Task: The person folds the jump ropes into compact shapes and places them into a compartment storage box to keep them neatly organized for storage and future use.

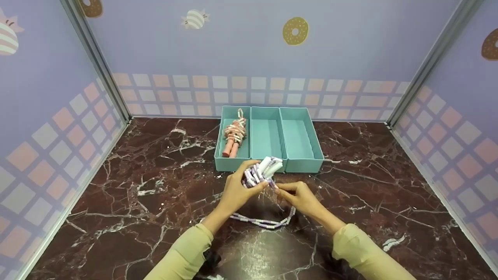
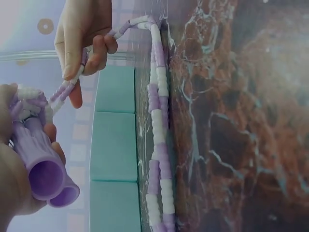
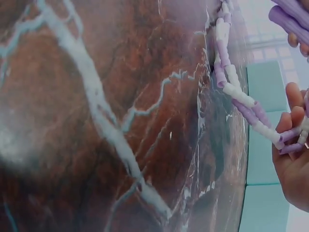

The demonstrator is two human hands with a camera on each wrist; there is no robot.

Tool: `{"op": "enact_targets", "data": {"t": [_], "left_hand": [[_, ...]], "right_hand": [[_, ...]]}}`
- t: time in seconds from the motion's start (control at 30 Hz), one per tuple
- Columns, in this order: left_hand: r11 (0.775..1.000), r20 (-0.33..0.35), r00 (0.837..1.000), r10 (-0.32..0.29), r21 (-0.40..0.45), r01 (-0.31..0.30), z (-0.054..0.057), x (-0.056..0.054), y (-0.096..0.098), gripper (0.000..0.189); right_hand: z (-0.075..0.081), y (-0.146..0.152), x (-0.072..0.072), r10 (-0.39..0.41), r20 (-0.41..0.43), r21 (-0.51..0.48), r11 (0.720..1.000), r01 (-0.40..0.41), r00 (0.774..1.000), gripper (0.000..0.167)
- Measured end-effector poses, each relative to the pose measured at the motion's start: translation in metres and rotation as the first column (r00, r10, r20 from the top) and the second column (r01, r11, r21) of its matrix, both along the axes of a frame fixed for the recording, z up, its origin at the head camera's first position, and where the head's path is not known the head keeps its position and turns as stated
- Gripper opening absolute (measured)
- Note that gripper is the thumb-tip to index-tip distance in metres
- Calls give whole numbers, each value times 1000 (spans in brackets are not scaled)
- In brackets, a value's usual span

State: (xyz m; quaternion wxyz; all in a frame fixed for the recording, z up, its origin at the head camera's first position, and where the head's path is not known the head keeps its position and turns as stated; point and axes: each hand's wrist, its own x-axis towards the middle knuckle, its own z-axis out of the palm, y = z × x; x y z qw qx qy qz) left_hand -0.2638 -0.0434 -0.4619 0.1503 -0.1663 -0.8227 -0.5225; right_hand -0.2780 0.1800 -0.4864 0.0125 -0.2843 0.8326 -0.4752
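My left hand (image 1: 238, 191) grips the purple handles (image 2: 46, 166) of a beaded jump rope, with part of its purple-and-white rope (image 1: 255, 175) bunched around them. Just to the right, my right hand (image 1: 298, 196) pinches the doubled rope close to the bundle. From there a loose length of beaded rope (image 1: 268, 224) hangs down and lies across the table below both hands. In the left wrist view the handles' hollow ends face the camera. The right wrist view shows the doubled rope (image 3: 241, 99) running from the right hand's fingers to the tabletop.
Behind the hands stands a teal box (image 1: 304, 165) with three compartments. Its left compartment holds a wrapped orange-and-white beaded jump rope (image 1: 235, 134) with orange handles. The dark marbled table (image 1: 155, 217) is enclosed by patterned panels at the back and both sides.
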Motion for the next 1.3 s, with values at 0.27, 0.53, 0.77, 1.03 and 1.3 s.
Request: {"op": "enact_targets", "data": {"t": [0.27,0.53,0.77,1.03,1.3], "left_hand": [[996,-40,995,90,-22,-91,2,-3,0,53],[987,-30,995,94,-125,-97,1,-4,0,53],[971,-25,1000,6,-238,-12,-2,-2,-4,56],[930,-40,999,-12,-367,-3,-3,1,-9,58],[890,11,992,-126,-441,118,-9,1,-14,66]], "right_hand": [[17,-1,6,95,-22,112,989,-92,995,22],[34,-3,12,127,-258,334,942,-35,958,19],[39,-1,16,188,-390,413,911,-12,901,4],[45,0,17,286,-460,392,915,-96,841,14],[47,1,19,366,-479,447,884,-137,798,11]]}}
